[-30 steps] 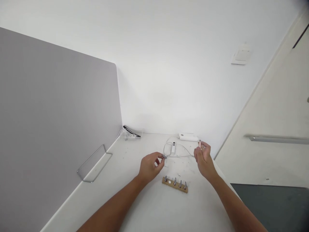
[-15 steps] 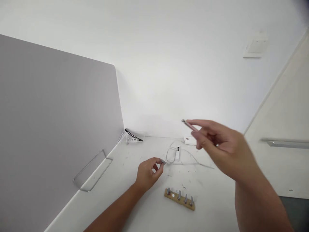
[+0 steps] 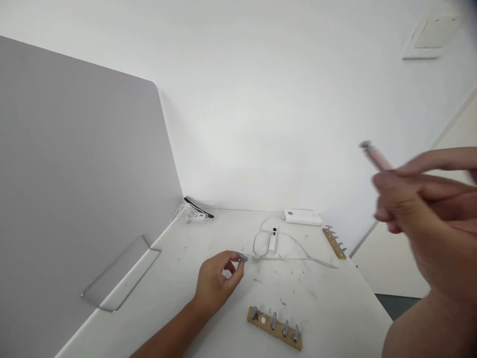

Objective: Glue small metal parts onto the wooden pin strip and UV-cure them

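Observation:
My left hand (image 3: 219,278) is closed, pinching a small grey metal piece (image 3: 242,257) between thumb and forefinger just above the white table. My right hand (image 3: 425,209) is raised at the right edge of view, its fingers wrapped round a slim pink pen-like stick (image 3: 379,158) with a metallic tip; motion blurs it. In front of my left hand, to its right, lies a wooden strip (image 3: 274,330) bearing several upright grey tapered pegs and a white round spot where no peg stands. The held piece resembles these pegs in colour.
A second wooden strip (image 3: 334,242) with several pegs lies at the table's right edge. Near the wall are a white power bank (image 3: 302,217), a looped cable (image 3: 309,257), a small white device (image 3: 273,239) and a clear tray (image 3: 201,210). A grey partition (image 3: 85,189) with a wire frame (image 3: 122,278) borders the left.
My right hand has swung up and right with the pink stick, uncovering the second wooden strip. My left hand, still pinching the grey piece, appears slightly lower left as the view shifts.

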### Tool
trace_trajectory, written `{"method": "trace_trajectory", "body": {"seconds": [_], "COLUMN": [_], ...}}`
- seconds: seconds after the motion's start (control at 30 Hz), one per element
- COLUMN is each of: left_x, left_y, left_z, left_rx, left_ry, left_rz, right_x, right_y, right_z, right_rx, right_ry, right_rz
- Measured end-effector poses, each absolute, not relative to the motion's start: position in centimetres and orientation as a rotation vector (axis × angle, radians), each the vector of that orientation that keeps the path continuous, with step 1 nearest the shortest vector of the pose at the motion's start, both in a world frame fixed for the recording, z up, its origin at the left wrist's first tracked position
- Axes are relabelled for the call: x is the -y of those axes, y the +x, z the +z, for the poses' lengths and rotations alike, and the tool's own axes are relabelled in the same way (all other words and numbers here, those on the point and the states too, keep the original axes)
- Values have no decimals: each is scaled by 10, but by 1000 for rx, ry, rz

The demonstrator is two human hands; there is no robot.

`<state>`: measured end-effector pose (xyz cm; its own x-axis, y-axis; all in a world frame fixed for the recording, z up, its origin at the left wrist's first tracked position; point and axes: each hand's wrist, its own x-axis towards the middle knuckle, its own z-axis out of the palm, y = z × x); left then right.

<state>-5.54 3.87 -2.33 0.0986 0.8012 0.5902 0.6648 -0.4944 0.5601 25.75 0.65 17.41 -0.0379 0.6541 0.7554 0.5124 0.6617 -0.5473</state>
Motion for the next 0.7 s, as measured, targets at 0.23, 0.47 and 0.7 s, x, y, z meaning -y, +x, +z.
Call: {"method": "trace_trajectory", "body": {"seconds": [0.23, 0.47, 0.7], "left_x": [-43, -36, -34], "left_y": [-55, -52, -49], "left_z": [-29, -22, -24], "left_rx": [-1551, -1503, -1462], "left_ry": [1901, 1952, 1954], "left_rz": [1313, 1324, 1330], "right_x": [-24, -37, -61], "right_y": [199, 178, 167], "right_z": [168, 154, 129], "right_rx": [2147, 2378, 2495], "right_ry": [-940, -981, -1210], "right_rz": [447, 722, 267]}}
